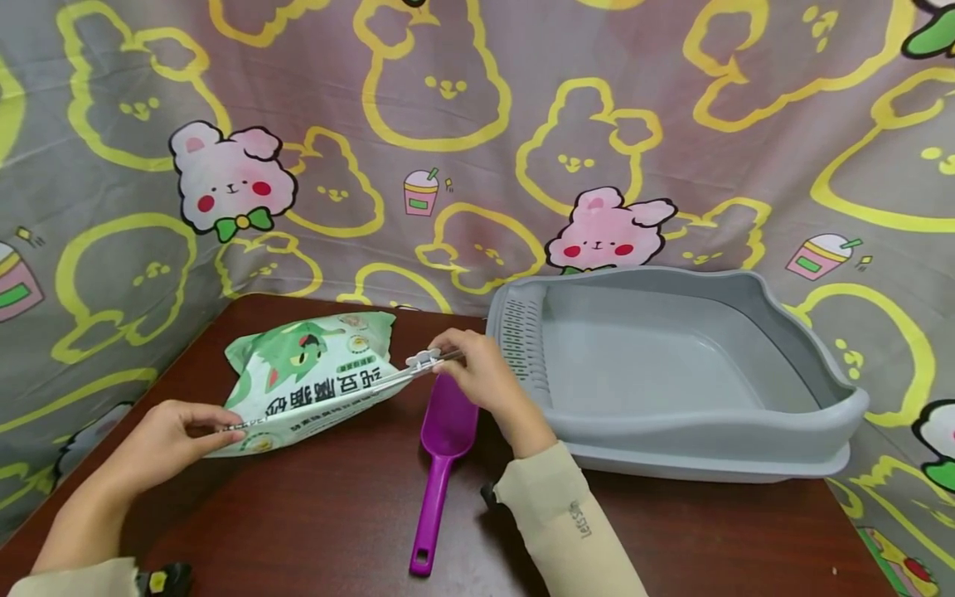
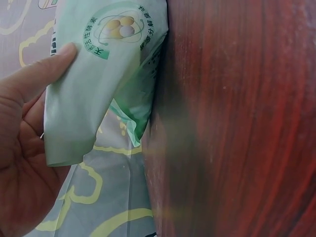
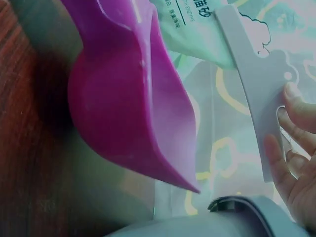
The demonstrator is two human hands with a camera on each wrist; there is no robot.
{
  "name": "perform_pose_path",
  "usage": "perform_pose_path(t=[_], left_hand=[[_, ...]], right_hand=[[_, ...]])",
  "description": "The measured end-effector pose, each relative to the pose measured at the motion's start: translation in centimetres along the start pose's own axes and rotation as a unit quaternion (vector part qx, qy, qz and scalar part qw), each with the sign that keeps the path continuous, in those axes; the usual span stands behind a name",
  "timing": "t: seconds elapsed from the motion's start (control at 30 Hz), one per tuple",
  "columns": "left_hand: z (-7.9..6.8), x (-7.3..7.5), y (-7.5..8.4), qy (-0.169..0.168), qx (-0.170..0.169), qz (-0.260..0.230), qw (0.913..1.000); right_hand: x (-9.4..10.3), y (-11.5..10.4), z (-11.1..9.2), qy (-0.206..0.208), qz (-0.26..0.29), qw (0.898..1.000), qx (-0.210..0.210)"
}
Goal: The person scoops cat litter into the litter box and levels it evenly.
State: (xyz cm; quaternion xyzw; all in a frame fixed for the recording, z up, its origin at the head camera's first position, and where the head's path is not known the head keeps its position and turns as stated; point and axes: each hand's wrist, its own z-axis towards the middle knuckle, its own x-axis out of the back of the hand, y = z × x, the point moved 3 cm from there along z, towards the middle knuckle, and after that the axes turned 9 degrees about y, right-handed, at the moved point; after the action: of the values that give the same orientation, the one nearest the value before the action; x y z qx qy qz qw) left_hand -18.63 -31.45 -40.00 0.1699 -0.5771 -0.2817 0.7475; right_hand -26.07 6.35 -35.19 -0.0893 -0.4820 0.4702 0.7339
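A green and white cat litter bag (image 1: 317,365) lies at the left with its top edge folded toward me. My left hand (image 1: 167,439) pinches the near left corner of that fold between thumb and fingers; in the left wrist view, the thumb lies on the flattened bag corner (image 2: 74,118). At the fold's right end, my right hand (image 1: 481,373) grips a pale bag clip (image 3: 256,84) with a bunny-shaped tab. One end of the clip overlaps the bag's edge in the right wrist view. Below the right hand, a purple scoop (image 1: 440,456) rests on the table.
A large grey litter box (image 1: 701,435) with a slotted step stands at the right, close beside the right forearm. The dark red-brown table (image 1: 313,514) carries everything. A bunny-patterned curtain (image 1: 462,166) hangs behind and along the sides.
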Motion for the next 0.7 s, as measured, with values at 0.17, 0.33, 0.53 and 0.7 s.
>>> perform_pose_path(t=[0.17,0.33,0.53,0.7], left_hand=[[0.1,0.0,0.1,0.004,-0.005,-0.001,1.0],[0.1,0.0,0.0,0.004,-0.006,-0.004,1.0],[0.0,0.0,0.0,0.002,-0.003,-0.007,1.0],[0.1,0.1,0.1,0.006,-0.01,-0.009,0.9999]], right_hand=[[0.9,0.2,-0.1,0.014,0.002,1.0,-0.003],[1.9,0.3,-0.2,0.024,0.011,1.0,0.002],[3.0,0.6,-0.5,0.024,0.017,1.0,-0.002],[4.1,0.6,-0.8,0.032,0.004,0.999,0.0]])
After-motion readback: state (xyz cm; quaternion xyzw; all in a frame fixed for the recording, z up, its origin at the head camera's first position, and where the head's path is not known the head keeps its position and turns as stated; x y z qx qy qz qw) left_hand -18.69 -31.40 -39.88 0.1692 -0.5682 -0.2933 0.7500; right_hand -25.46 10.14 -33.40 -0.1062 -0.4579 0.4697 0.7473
